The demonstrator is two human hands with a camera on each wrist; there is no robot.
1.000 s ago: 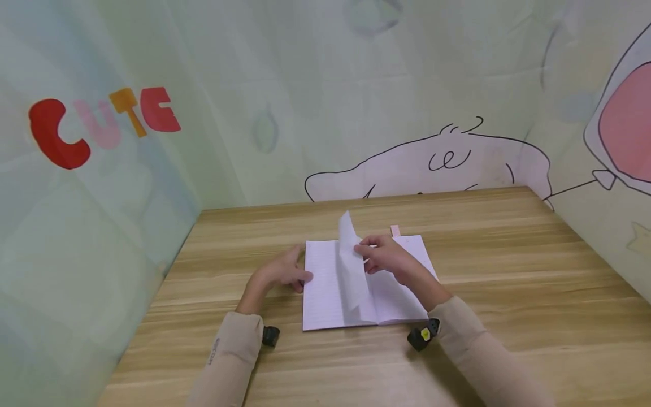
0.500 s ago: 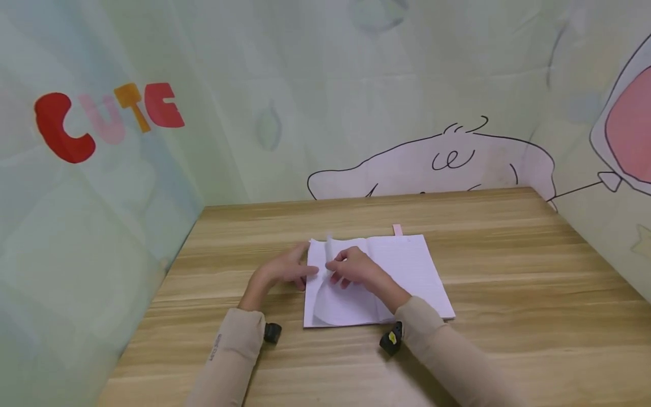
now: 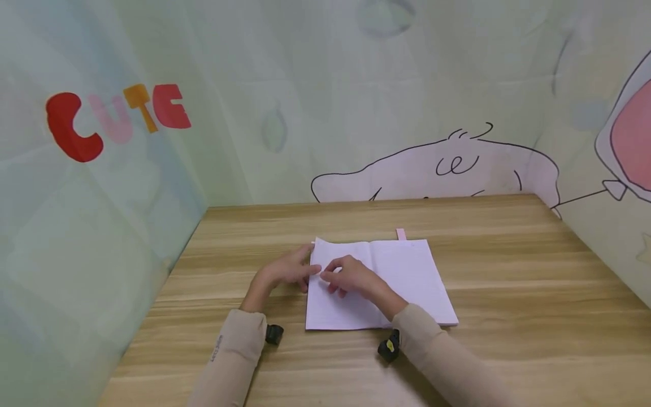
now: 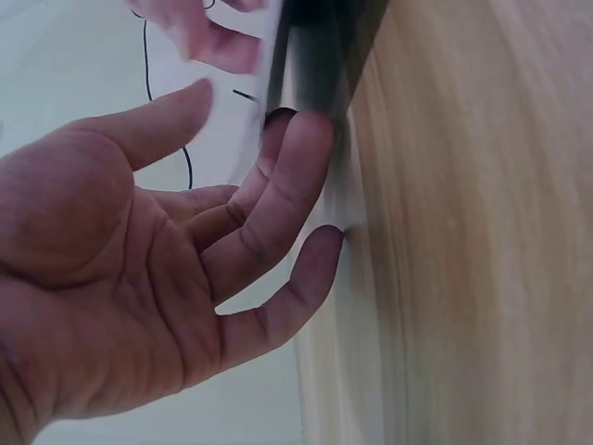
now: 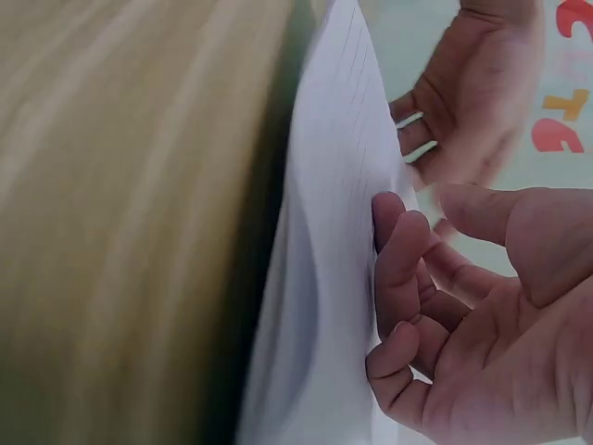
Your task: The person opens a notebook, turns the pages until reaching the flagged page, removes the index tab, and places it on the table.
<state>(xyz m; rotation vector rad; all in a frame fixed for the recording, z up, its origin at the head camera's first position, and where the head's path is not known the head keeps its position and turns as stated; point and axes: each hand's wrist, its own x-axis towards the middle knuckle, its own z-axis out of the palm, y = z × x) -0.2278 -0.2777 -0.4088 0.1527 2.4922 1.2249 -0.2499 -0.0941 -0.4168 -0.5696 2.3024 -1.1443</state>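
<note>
An open notebook [image 3: 407, 277] with white lined pages lies flat on the wooden table [image 3: 508, 249]. My left hand [image 3: 304, 273] rests at the notebook's left edge; in the left wrist view this hand [image 4: 250, 148] has relaxed fingers [image 4: 301, 158] touching that edge. My right hand [image 3: 333, 278] lies on the left page. In the right wrist view the right hand [image 5: 422, 218] has loosely bent fingertips [image 5: 394, 222] pressing on the page [image 5: 334, 213], with nothing pinched. The left hand [image 5: 473, 93] shows blurred behind it.
A pink tab [image 3: 400, 233] sticks out past the notebook's far edge. Printed fabric walls enclose the table at the back, left and right. Small black cameras sit at my left wrist [image 3: 273, 333] and right wrist [image 3: 389, 346].
My right hand carried a raised page from the middle over to the left and laid it flat on the left side. The left hand stayed at the notebook's left edge.
</note>
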